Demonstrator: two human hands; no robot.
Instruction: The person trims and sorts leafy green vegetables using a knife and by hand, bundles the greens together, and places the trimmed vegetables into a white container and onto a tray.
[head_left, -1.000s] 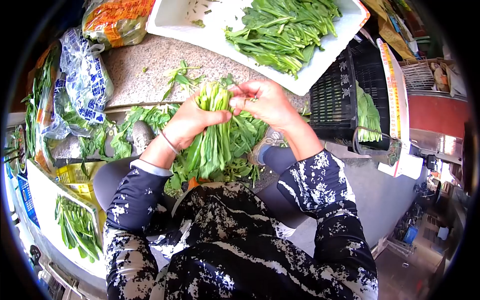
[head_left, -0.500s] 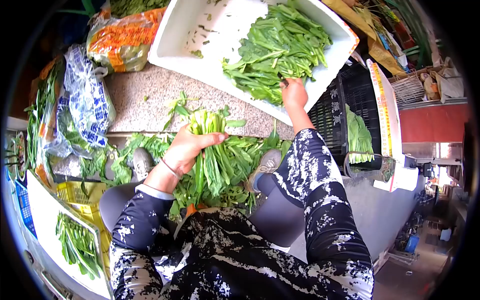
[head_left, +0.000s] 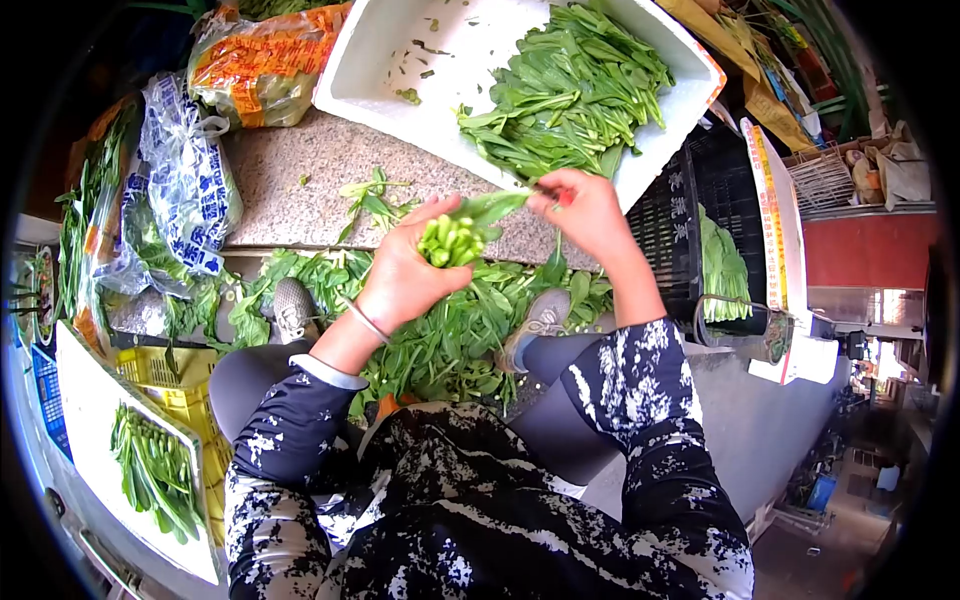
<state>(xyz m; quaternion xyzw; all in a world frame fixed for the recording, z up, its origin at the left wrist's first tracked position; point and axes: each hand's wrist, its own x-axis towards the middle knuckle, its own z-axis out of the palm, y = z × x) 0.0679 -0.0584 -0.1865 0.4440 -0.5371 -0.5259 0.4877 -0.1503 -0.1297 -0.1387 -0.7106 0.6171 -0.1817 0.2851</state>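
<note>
My left hand (head_left: 408,268) is closed around a bunch of leafy greens (head_left: 450,240), whose pale cut stem ends point up. My right hand (head_left: 592,218) pinches the end of a single green leaf (head_left: 492,207) that stretches across to the bunch. A small dark and red thing shows at the right fingers, too small to name. Just beyond my hands, a white foam box (head_left: 400,150) holds a pile of leafy greens (head_left: 575,95). Loose greens (head_left: 430,345) lie heaped on the ground between my feet.
A stone slab (head_left: 300,180) supports the foam box. Plastic bags of vegetables (head_left: 190,170) stand at the left. A black crate (head_left: 660,230) is at the right. Lower left, another white box (head_left: 85,400) holds greens beside a yellow crate (head_left: 165,370).
My right hand has come back from the greens in the box to the bunch, with a leaf now between the hands. The left hand has tipped the bunch so its stem ends face me.
</note>
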